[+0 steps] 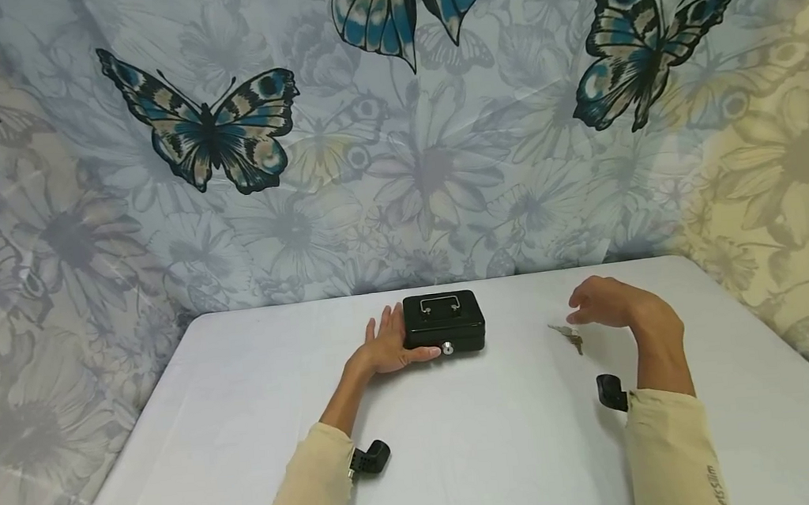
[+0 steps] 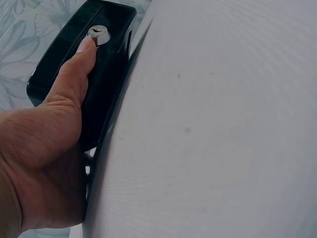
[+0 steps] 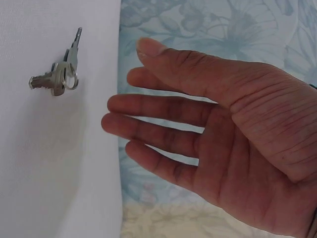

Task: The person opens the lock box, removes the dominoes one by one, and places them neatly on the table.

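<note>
A black cash box (image 1: 444, 325) with a wire handle on its lid sits closed on the white table. My left hand (image 1: 388, 352) lies against the box's left side, its thumb (image 2: 79, 69) stretched along the front to the silver lock (image 2: 98, 34). The other left fingers reach back beside the box, hidden in the left wrist view. My right hand (image 1: 608, 301) hovers by a small ring of keys (image 1: 570, 336), which lies on the table to the right of the box. In the right wrist view its fingers are loosely extended, apart from the keys (image 3: 57, 78), and the palm holds nothing.
The white table (image 1: 248, 439) reaches back to a butterfly-and-flower printed backdrop (image 1: 433, 163). Black wrist cameras (image 1: 371, 457) are fixed at both cream sleeves (image 1: 676, 445).
</note>
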Action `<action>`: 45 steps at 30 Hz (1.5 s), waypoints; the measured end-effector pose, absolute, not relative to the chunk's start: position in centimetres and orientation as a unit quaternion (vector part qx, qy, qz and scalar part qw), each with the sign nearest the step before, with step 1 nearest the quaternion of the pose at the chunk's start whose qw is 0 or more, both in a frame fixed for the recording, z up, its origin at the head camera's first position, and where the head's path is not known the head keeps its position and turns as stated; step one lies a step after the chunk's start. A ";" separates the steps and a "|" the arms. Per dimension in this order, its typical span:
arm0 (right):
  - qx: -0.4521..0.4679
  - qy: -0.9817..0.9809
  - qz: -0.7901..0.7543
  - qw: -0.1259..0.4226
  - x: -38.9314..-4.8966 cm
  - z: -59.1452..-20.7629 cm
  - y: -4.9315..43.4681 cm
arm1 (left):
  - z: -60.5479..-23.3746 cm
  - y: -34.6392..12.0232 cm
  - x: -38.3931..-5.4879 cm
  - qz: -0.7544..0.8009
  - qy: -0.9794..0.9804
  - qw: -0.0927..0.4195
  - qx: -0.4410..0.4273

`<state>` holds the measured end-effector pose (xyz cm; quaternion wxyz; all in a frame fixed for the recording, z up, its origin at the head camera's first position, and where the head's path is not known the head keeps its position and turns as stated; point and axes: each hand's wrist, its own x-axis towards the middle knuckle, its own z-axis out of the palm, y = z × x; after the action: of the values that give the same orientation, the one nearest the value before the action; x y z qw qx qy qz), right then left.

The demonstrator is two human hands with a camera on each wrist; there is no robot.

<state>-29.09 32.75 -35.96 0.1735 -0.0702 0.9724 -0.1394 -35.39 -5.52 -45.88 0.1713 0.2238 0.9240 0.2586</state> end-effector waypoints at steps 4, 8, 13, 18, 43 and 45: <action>-0.058 0.972 -0.147 0.175 -28.7 -36.0 33.0 | -45.9 -5.2 -35.4 0.257 0.923 0.173 0.229; -0.061 0.970 -0.151 0.179 -28.8 -36.1 32.8 | -45.3 -5.1 -35.3 0.253 0.923 0.182 0.227; -0.077 0.969 -0.143 0.186 -29.6 -36.3 32.4 | -45.1 -5.3 -35.2 0.244 0.927 0.180 0.221; -0.071 0.968 -0.140 0.198 -30.0 -36.6 32.3 | -45.4 -5.4 -35.5 0.244 0.927 0.176 0.225; -0.011 0.968 -0.137 0.209 -29.4 -37.0 32.6 | -45.2 -4.8 -35.1 0.237 0.926 0.194 0.221; -0.001 0.967 -0.146 0.207 -29.8 -37.0 32.1 | -45.1 -5.4 -35.4 0.234 0.927 0.194 0.219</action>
<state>-29.79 32.07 -37.03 0.2073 -0.0007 0.9673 -0.1461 -35.38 -5.39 -45.08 0.1936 0.2186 0.9273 0.2343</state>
